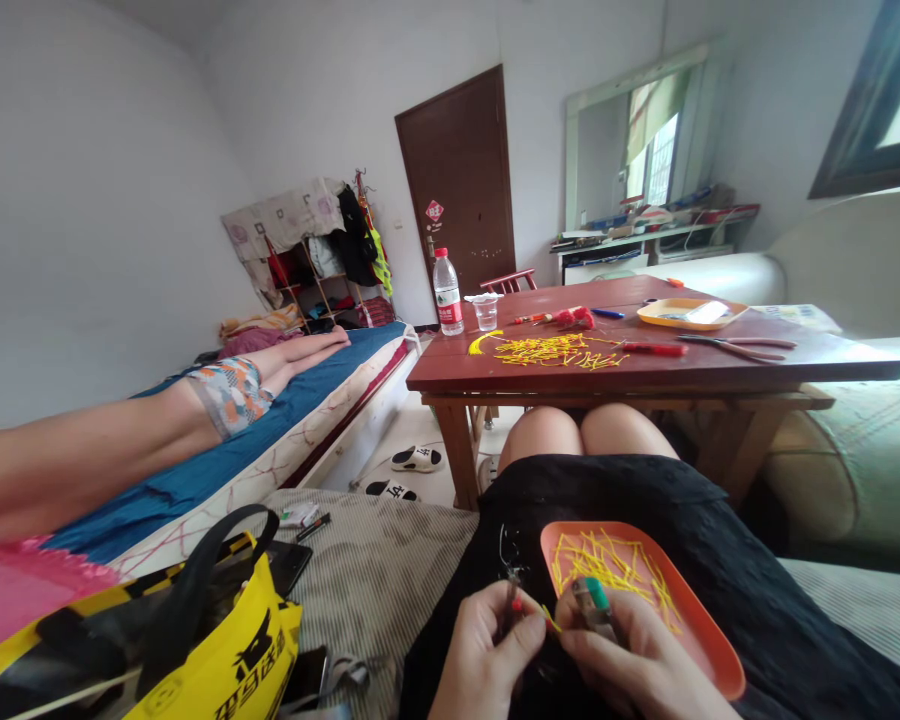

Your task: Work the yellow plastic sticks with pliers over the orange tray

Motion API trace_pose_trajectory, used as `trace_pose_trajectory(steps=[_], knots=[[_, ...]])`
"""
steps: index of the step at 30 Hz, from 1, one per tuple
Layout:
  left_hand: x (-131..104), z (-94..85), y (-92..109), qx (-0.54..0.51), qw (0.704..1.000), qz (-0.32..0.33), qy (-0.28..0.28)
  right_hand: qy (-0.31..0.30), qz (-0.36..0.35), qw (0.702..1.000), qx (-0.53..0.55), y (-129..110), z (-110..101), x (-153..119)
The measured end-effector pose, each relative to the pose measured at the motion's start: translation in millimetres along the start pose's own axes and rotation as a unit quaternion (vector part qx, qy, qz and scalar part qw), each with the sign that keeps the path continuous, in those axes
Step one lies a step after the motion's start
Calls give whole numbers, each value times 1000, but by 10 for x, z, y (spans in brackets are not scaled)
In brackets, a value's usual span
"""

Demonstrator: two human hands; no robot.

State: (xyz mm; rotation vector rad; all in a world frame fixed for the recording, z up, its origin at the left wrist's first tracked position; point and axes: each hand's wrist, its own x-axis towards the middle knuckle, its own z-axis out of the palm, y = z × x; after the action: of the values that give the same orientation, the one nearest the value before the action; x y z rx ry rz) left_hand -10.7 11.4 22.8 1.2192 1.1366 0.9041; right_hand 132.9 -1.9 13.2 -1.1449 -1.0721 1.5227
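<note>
Over my lap, my left hand (491, 645) and my right hand (626, 640) are close together, both closed. A short yellow cord (550, 617) stretches between their fingertips, pinched at the left hand's thumb. A small dark tool with a red part (517, 602) pokes up from my left fingers; its kind is not clear. My right hand grips a lighter (594, 596) with a green body and a metal end. Beneath the hands, an orange tray (709, 655) rests on the black cloth over my lap, holding several loose yellow cords (615, 562).
Ahead stands a red-brown table (450, 372) with a pile of yellow cords (544, 348), a water bottle (448, 295), a plastic cup (486, 312), pliers (742, 346) and a yellow tray (649, 312). A yellow bag (247, 640) sits at left. A person (165, 415) lies on the bed.
</note>
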Motion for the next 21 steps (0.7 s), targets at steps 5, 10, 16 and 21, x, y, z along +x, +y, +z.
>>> trace_pose_trajectory(steps=[5,10,16,21], knots=[[-20,-11,-160,-19,999,-8,36,37,-144,974,-172,-2,21,-49],[-53,7,-109,49,998,-18,21,7,-195,926,-324,3,-39,-71],[-52,-17,98,179,983,15,-41,-27,-183,892,-412,-22,-82,-87],[-51,-46,111,183,979,14,-87,-91,-142,893,-416,27,-62,-67]])
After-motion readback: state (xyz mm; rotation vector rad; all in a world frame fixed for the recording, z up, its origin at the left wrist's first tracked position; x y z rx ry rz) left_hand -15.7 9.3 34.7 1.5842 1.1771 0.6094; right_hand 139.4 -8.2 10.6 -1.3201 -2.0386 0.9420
